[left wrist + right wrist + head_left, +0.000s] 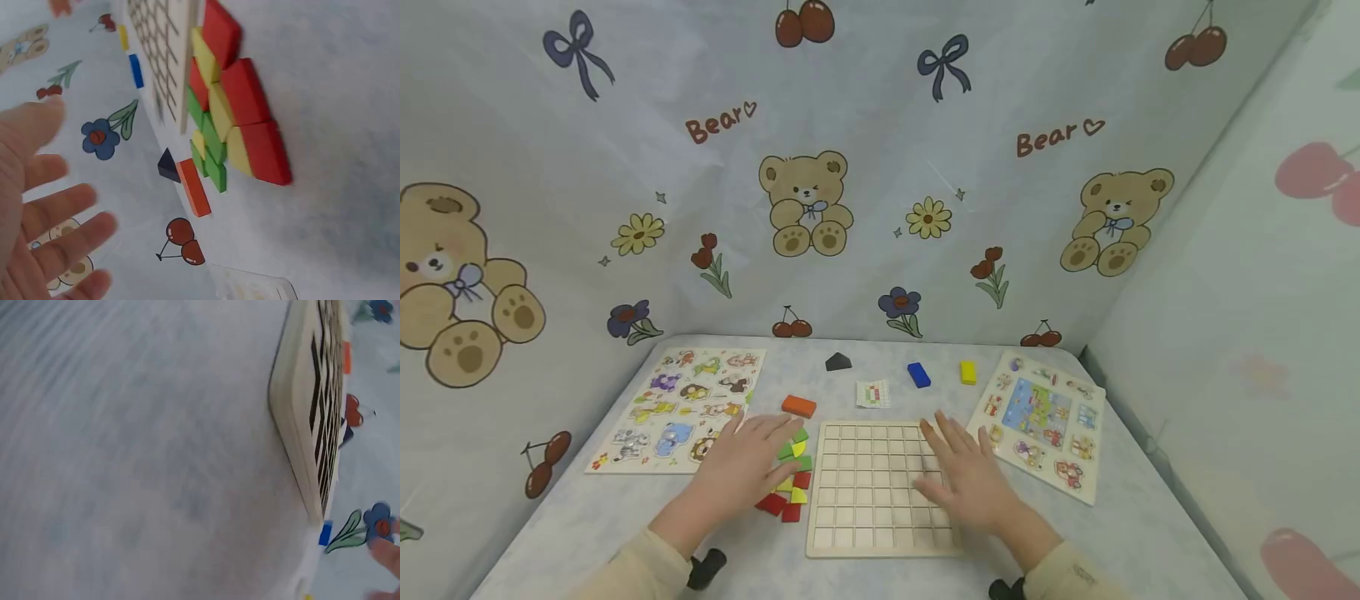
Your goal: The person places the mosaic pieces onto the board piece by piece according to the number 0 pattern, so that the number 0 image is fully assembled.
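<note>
A wooden grid board (880, 487) lies flat in the middle of the table. My left hand (752, 460) hovers with straight, spread fingers over a cluster of red, yellow and green pieces (790, 487) just left of the board and holds nothing. In the left wrist view the left hand (50, 206) is spread wide, apart from the coloured pieces (237, 112). My right hand (962, 473) is flat and open over the right side of the board; whether it touches the board is unclear. Only its fingertips (387, 553) show in the blurred right wrist view beside the board's edge (300, 425).
Behind the board lie an orange block (798, 406), a dark triangular piece (838, 362), a small pattern card (873, 393), a blue block (918, 375) and a yellow block (968, 372). Picture puzzle boards lie at the left (681, 408) and right (1045, 421). Printed fabric walls enclose the table.
</note>
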A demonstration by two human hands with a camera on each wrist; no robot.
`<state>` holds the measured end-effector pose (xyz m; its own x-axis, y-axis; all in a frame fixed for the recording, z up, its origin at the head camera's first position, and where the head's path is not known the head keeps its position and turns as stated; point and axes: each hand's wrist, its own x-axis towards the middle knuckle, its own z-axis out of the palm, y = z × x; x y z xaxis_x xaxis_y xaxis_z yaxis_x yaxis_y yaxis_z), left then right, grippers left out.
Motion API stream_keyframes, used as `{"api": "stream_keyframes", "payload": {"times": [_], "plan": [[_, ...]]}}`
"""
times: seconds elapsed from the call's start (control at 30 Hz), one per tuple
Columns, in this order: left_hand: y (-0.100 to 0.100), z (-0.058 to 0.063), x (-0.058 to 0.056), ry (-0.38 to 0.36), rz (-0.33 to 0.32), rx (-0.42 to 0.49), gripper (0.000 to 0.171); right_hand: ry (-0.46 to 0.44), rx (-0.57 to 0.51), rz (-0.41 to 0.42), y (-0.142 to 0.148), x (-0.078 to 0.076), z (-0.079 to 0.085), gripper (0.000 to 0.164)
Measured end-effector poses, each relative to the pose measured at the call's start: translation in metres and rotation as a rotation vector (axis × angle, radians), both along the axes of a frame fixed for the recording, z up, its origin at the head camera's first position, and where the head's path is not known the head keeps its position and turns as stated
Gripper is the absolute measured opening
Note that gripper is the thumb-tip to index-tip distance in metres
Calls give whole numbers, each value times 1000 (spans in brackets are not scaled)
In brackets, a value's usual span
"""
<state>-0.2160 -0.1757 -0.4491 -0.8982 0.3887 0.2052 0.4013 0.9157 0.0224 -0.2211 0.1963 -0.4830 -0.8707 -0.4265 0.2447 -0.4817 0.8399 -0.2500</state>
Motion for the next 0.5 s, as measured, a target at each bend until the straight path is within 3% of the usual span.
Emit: {"api": "stream_keyframes", "payload": {"times": [0.13, 0.23, 0.37, 0.5], "plan": [[3, -5, -11, -173, 177, 163, 42, -203, -376, -125, 5, -12, -20, 51], [5, -17, -23, -263, 262, 243, 32, -287, -556, -208, 11, -19, -37, 35], [6, -37, -36, -310, 307, 281, 27, -339, -657, -178, 21, -22, -54, 33], [14, -49, -53, -281, 292, 282, 21, -254, -591, -115, 29, -23, -59, 31]]}}
